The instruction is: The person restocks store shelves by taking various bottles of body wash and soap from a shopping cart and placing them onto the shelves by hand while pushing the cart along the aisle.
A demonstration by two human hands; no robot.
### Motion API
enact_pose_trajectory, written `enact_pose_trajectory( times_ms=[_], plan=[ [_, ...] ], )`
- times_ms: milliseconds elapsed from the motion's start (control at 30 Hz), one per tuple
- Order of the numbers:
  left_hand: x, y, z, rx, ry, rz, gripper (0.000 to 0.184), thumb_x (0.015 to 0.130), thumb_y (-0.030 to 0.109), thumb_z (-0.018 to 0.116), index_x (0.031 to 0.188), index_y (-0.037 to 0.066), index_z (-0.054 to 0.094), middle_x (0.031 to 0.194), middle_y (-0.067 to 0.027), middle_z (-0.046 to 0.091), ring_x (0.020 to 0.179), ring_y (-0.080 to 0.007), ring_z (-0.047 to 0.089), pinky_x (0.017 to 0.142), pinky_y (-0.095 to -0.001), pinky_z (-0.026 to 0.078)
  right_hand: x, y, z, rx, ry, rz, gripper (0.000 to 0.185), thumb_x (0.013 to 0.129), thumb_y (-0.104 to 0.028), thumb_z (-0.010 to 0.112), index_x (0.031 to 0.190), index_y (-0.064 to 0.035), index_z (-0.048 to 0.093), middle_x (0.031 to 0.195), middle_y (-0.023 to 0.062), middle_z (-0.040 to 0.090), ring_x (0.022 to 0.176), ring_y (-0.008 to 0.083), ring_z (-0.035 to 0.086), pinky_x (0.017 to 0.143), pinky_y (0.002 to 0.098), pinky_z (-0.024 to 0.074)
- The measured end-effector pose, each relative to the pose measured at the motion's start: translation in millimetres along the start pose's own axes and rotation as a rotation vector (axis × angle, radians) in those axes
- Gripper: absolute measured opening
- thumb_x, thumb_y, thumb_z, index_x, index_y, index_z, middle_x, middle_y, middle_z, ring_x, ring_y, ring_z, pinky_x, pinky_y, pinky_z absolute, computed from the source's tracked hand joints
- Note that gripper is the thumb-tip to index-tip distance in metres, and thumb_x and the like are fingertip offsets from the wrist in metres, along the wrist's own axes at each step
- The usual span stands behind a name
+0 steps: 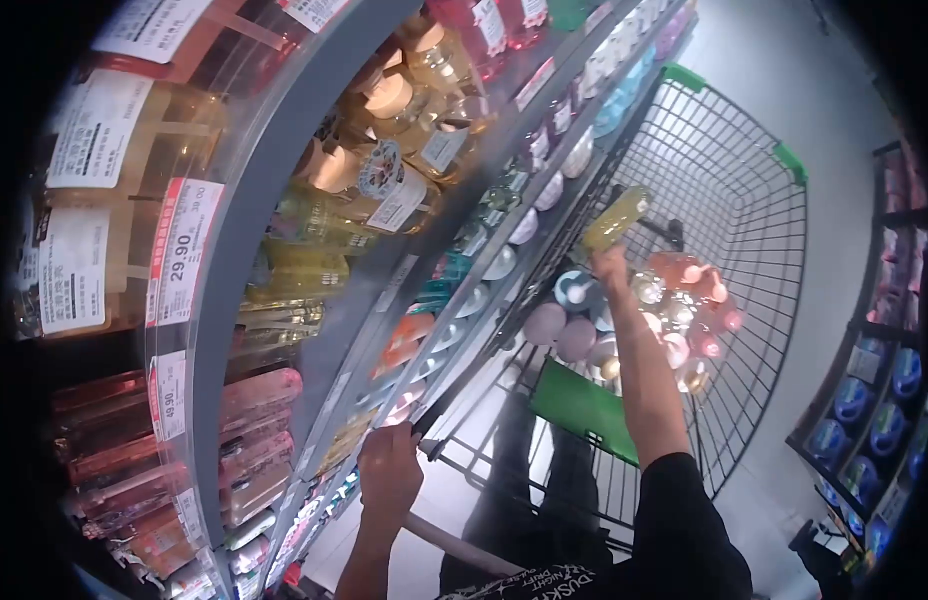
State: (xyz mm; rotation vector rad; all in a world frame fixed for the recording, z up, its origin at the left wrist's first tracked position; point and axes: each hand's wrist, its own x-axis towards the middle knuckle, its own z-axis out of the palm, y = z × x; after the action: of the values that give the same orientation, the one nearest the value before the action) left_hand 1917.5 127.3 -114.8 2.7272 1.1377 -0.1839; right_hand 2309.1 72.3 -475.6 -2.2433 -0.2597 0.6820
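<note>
A bottle of yellow-green liquid (620, 218) is gripped in my right hand (610, 266), held tilted over the shopping cart (752, 190). Below that hand, several pump bottles stand grouped in the cart: pink ones (719, 318), clear ones and ones with pale lids. Two lilac round-topped containers (561, 334) sit at the group's left side. My left hand (392, 468) is closed around the end of the cart's handle (464, 548), close to the shelf edge. Its fingertips are partly hidden.
Shelves (274, 130) packed with bottles run along the left, with price tags (184, 250) on their edges. On the right stands a display rack (869, 420) of blue and pink packages. A green panel (584, 408) is fixed to the cart's near end. Pale floor tiles (834, 120) show beyond the cart.
</note>
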Motion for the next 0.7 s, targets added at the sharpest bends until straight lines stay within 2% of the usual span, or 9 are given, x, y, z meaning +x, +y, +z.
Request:
enact_pose_trajectory(
  times_ms=[67, 100, 133, 167, 267, 367, 467, 633, 700],
  plan=[
    [3, -2, -1, 0.014, -0.01, -0.023, 0.018, 0.084, 0.01, 0.067, 0.099, 0.004, 0.059, 0.087, -0.015, 0.063, 0.083, -0.0356, 0.061, 0.073, -0.0471, 0.049, 49, 44, 40, -0.042, 0.086, 0.133, 0.088, 0.081, -0.049, 0.069, 0.13, 0.0175, 0.039, 0.118, 0.0301, 0.063, 0.115, 0.0386, 0.059, 0.099, 0.0415, 0.0459],
    [3, -2, -1, 0.018, -0.014, -0.039, 0.018, 0.083, 0.009, 0.068, 0.099, 0.005, 0.06, 0.088, -0.0142, 0.064, 0.084, -0.035, 0.062, 0.073, -0.0467, 0.05, 61, 50, 45, 0.099, 0.066, 0.165, 0.094, 0.08, -0.056, 0.07, 0.126, 0.0204, 0.039, 0.124, 0.0301, 0.06, 0.118, 0.036, 0.058, 0.099, 0.0402, 0.0459],
    [4, -1, -3, 0.019, -0.035, -0.058, 0.018, 0.083, 0.008, 0.068, 0.099, 0.005, 0.06, 0.088, -0.0141, 0.064, 0.084, -0.035, 0.062, 0.073, -0.0466, 0.05, 89, 73, 70, 0.252, 0.144, 0.332, 0.1, 0.076, -0.058, 0.074, 0.129, 0.0182, 0.036, 0.126, 0.0311, 0.057, 0.118, 0.0358, 0.059, 0.1, 0.04, 0.046],
    [5, 1, -5, 0.021, -0.056, -0.076, 0.018, 0.082, 0.008, 0.068, 0.099, 0.005, 0.061, 0.088, -0.0141, 0.064, 0.085, -0.0351, 0.062, 0.073, -0.0465, 0.05, 85, 58, 48, 0.36, -0.037, 0.233, 0.108, 0.07, -0.06, 0.078, 0.132, 0.0157, 0.033, 0.127, 0.0304, 0.056, 0.117, 0.037, 0.059, 0.099, 0.0398, 0.0465],
    [9, 2, -5, 0.004, -0.091, -0.1, 0.018, 0.081, 0.005, 0.067, 0.099, 0.006, 0.061, 0.089, -0.0138, 0.065, 0.084, -0.0351, 0.063, 0.073, -0.0456, 0.05, 141, 116, 107, 0.242, 0.116, 0.298, 0.11, 0.067, -0.056, 0.083, 0.134, 0.0138, 0.031, 0.124, 0.0277, 0.057, 0.116, 0.0361, 0.06, 0.098, 0.0399, 0.0475],
    [14, 7, -9, -0.027, -0.103, -0.125, 0.019, 0.081, 0.003, 0.066, 0.099, 0.005, 0.062, 0.088, -0.0139, 0.066, 0.082, -0.035, 0.064, 0.073, -0.0453, 0.051, 102, 57, 83, 0.263, 0.236, 0.473, 0.107, 0.067, -0.051, 0.084, 0.134, 0.0132, 0.03, 0.123, 0.0257, 0.058, 0.116, 0.0332, 0.06, 0.098, 0.0392, 0.0481],
    [15, 5, -8, -0.017, -0.064, -0.094, 0.018, 0.08, 0.003, 0.067, 0.098, 0.005, 0.062, 0.087, -0.0142, 0.066, 0.08, -0.0353, 0.064, 0.073, -0.0456, 0.051, 100, 47, 73, 0.252, 0.231, 0.455, 0.102, 0.067, -0.05, 0.085, 0.131, 0.0134, 0.037, 0.124, 0.0252, 0.058, 0.116, 0.0312, 0.06, 0.097, 0.039, 0.0488],
    [15, 1, -9, -0.012, -0.01, -0.048, 0.018, 0.081, 0.004, 0.067, 0.098, 0.005, 0.063, 0.084, -0.0147, 0.066, 0.078, -0.035, 0.064, 0.073, -0.046, 0.052, 85, 12, 24, 0.668, 0.141, 0.252, 0.077, 0.078, -0.045, 0.078, 0.129, 0.0053, 0.049, 0.12, 0.0182, 0.062, 0.106, 0.0276, 0.063, 0.091, 0.0372, 0.0506],
    [15, -2, -8, 0.008, 0.001, -0.019, 0.017, 0.083, 0.007, 0.066, 0.099, 0.005, 0.063, 0.083, -0.0148, 0.066, 0.078, -0.0348, 0.064, 0.072, -0.0463, 0.052, 73, -15, -7, 0.829, 0.046, 0.309, 0.065, 0.085, -0.043, 0.071, 0.13, -0.0007, 0.051, 0.115, 0.0139, 0.063, 0.097, 0.0251, 0.064, 0.081, 0.0384, 0.0531]
  ],
)
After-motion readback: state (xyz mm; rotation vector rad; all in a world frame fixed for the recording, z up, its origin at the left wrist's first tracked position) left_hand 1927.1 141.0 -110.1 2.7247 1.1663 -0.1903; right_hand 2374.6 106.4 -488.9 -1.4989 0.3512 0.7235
